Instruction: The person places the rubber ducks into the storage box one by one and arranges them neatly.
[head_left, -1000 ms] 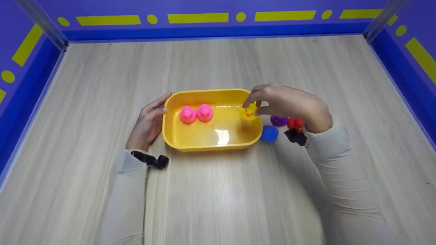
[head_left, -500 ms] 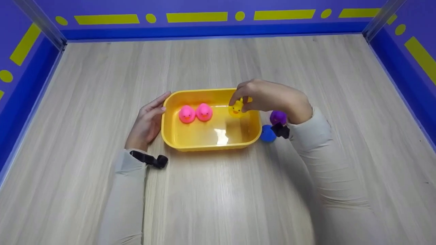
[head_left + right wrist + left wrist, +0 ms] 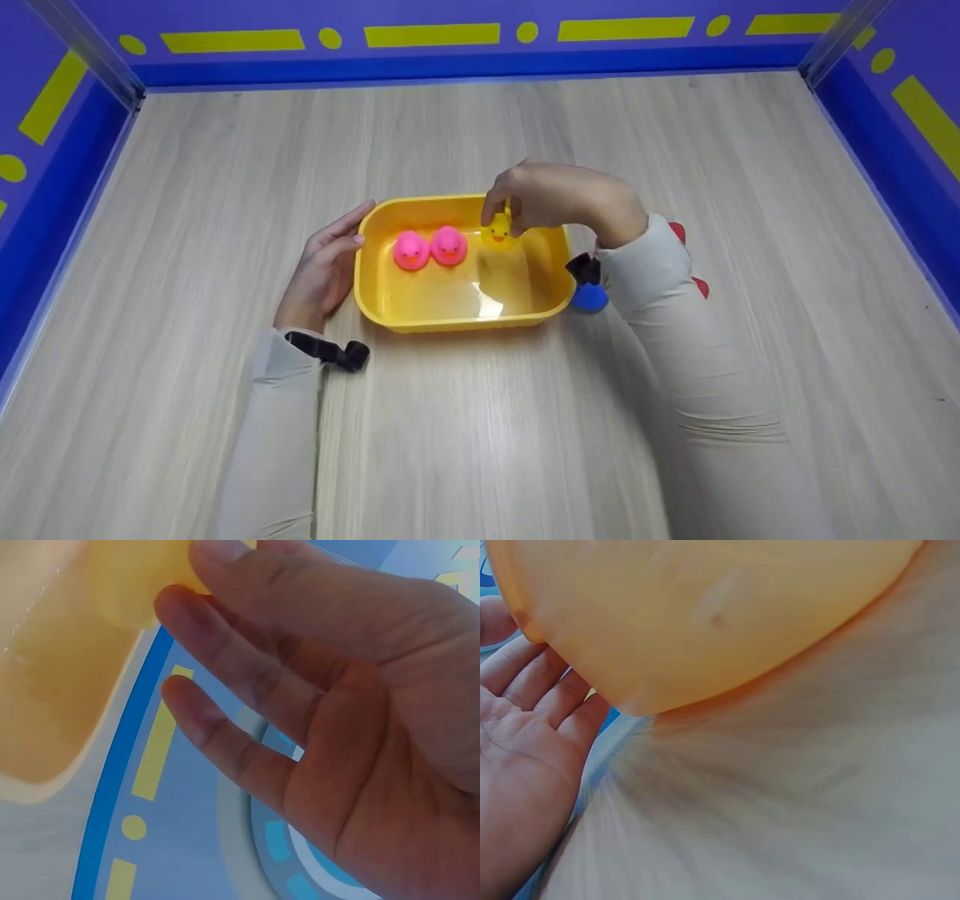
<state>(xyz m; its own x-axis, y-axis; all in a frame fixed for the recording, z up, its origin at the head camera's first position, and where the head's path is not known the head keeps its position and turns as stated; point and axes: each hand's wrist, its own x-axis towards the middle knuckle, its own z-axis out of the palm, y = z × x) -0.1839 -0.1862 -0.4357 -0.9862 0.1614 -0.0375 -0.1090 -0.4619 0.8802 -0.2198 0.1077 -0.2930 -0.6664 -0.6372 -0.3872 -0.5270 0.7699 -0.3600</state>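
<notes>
A yellow plastic tub (image 3: 450,322) stands on the table, with two pink rubber ducks (image 3: 411,250) side by side in its left half. My left hand (image 3: 321,266) rests against the tub's left outer side, fingers fairly straight; in the left wrist view the fingers (image 3: 551,686) touch its outer wall. Over the tub's back right part, my right hand (image 3: 559,196) pinches a yellow rubber duck (image 3: 497,231) between thumb and fingertips. In the right wrist view two of that hand's fingers (image 3: 217,727) extend away from the duck. A shadow beneath suggests it is held above the floor.
A blue duck (image 3: 590,298) sits just outside the tub's right end, partly behind a black wrist mount (image 3: 583,268). Parts of red dotted things (image 3: 700,287) show beyond the right sleeve (image 3: 652,270). Purple-blue walls (image 3: 465,64) border the table (image 3: 465,435).
My right hand has carried the yellow duck leftward from the tub's right end toward the pink ducks. The right forearm now covers the purple duck. My left hand stays put.
</notes>
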